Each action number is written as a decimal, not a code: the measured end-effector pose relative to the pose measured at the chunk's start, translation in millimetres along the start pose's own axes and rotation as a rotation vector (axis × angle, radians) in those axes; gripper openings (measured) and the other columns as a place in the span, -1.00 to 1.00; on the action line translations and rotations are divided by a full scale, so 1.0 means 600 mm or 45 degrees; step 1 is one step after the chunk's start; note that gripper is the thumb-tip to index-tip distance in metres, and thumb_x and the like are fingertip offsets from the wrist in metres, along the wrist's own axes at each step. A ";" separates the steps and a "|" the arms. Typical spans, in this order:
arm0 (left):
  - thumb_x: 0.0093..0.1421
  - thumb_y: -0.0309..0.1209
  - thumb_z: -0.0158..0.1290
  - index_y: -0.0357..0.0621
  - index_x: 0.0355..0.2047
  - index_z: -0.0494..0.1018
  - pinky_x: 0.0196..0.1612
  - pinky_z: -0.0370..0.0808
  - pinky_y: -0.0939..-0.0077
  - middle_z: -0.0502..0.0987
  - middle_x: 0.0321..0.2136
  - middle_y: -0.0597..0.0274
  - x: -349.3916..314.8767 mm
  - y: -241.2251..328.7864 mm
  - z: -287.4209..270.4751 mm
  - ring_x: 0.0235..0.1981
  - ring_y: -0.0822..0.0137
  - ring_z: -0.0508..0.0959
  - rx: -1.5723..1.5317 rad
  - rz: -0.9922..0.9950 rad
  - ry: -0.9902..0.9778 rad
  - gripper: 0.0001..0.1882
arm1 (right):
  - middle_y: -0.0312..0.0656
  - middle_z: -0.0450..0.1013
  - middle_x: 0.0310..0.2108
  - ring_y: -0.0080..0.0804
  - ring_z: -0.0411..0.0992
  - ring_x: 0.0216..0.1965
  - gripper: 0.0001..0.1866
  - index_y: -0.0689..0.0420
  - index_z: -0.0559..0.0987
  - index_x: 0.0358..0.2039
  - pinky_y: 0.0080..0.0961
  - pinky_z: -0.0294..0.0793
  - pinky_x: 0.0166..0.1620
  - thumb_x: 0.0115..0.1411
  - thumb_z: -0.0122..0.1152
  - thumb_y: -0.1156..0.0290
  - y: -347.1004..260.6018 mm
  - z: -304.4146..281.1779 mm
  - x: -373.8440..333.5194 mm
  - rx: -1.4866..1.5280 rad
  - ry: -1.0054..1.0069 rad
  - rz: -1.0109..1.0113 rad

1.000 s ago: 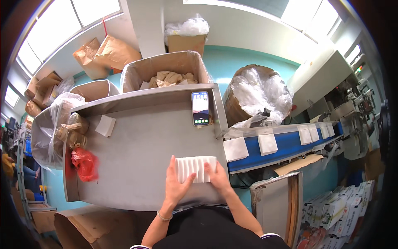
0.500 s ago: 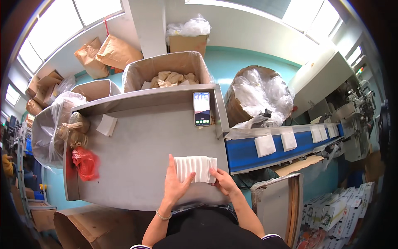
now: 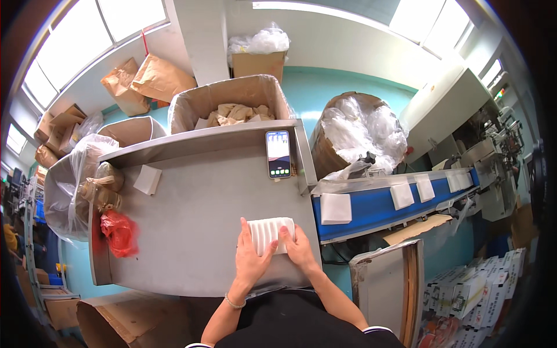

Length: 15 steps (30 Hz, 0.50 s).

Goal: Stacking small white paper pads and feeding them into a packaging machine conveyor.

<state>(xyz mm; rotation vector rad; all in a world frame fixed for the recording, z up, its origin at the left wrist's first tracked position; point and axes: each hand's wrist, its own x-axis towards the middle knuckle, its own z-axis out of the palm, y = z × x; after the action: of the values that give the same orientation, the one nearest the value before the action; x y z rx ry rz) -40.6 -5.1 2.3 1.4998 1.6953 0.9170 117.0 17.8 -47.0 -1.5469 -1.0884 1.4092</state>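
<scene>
Between my palms, at the front of the steel table (image 3: 197,203), is a row of white folded napkins (image 3: 268,231) standing on edge, pressed together. My left hand (image 3: 252,259) grips the row's left end, its thumb along the near side. At the other end, my right hand (image 3: 300,249) presses inward with its thumb over the top. To the right, a blue conveyor belt (image 3: 371,214) carries separate white napkin stacks (image 3: 336,208), the closest one beside the table edge.
A phone (image 3: 278,154) lies at the table's back right. Along the left side are a white napkin stack (image 3: 148,179), a bundle wrapped in clear plastic (image 3: 108,177) and a red plastic bag (image 3: 119,233). Behind stand a lined carton (image 3: 232,93) and a bin of clear plastic (image 3: 362,130).
My hands have drawn closer together, squeezing the napkin row shorter. My right hand has turned flatter against its end. The stacks on the belt have moved left, toward the table.
</scene>
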 end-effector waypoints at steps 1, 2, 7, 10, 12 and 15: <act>0.12 -0.02 0.23 -0.36 0.36 -0.18 0.16 0.31 0.13 0.18 0.19 -0.34 0.000 -0.003 0.003 0.19 -0.21 0.28 0.001 0.005 0.000 0.08 | -0.27 0.48 -0.13 -0.45 0.43 -0.10 -0.53 0.16 0.43 0.08 -0.45 0.40 0.00 0.33 0.08 0.09 0.013 0.001 0.006 0.071 -0.014 0.019; 0.09 0.00 0.24 -0.34 0.36 -0.17 0.17 0.31 0.10 0.15 0.21 -0.37 0.001 -0.013 0.005 0.21 -0.23 0.25 0.096 0.076 0.112 0.11 | -0.27 0.48 -0.13 -0.45 0.43 -0.10 -0.53 0.16 0.43 0.08 -0.45 0.40 0.00 0.33 0.08 0.09 0.003 0.003 0.004 0.070 -0.023 0.016; -0.02 0.04 0.30 -0.25 0.36 -0.08 0.19 0.27 0.02 0.02 0.26 -0.41 -0.001 0.028 -0.012 0.27 -0.25 0.15 0.483 0.152 0.212 0.14 | -0.24 0.49 -0.11 -0.39 0.48 -0.14 -0.59 0.22 0.44 0.06 -0.47 0.47 -0.08 0.29 0.16 0.26 0.011 -0.014 -0.016 0.945 -0.243 0.567; -0.06 -0.01 0.33 -0.08 0.37 -0.02 0.11 0.34 -0.04 0.02 0.27 -0.37 0.001 0.031 -0.012 0.24 -0.21 0.21 0.604 0.180 0.113 0.10 | -0.22 0.50 -0.13 -0.38 0.51 -0.19 -0.59 0.23 0.44 0.05 -0.49 0.52 -0.18 0.25 0.19 0.31 0.033 -0.036 -0.010 0.332 -0.309 0.500; -0.04 -0.06 0.32 -0.05 0.36 0.03 0.12 0.34 -0.02 0.03 0.26 -0.39 0.006 0.015 -0.011 0.22 -0.25 0.23 0.502 0.224 0.170 0.03 | -0.19 0.50 -0.16 -0.38 0.52 -0.24 -0.59 0.22 0.44 0.03 -0.49 0.54 -0.24 0.22 0.23 0.31 0.029 -0.041 -0.005 0.735 0.090 0.387; -0.01 -0.10 0.31 -0.14 0.35 0.00 0.14 0.32 0.00 0.06 0.25 -0.41 0.004 0.008 -0.007 0.22 -0.28 0.23 0.348 0.210 0.149 0.03 | -0.18 0.50 -0.18 -0.41 0.51 -0.24 -0.65 0.18 0.44 -0.02 -0.52 0.53 -0.22 0.29 0.16 0.25 0.011 -0.061 0.008 0.835 0.126 0.389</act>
<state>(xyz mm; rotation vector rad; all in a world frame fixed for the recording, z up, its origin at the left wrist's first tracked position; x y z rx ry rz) -41.9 -2.4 8.1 1.8192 1.8621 0.9005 154.5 20.4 -51.0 -1.2985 -0.2732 1.6531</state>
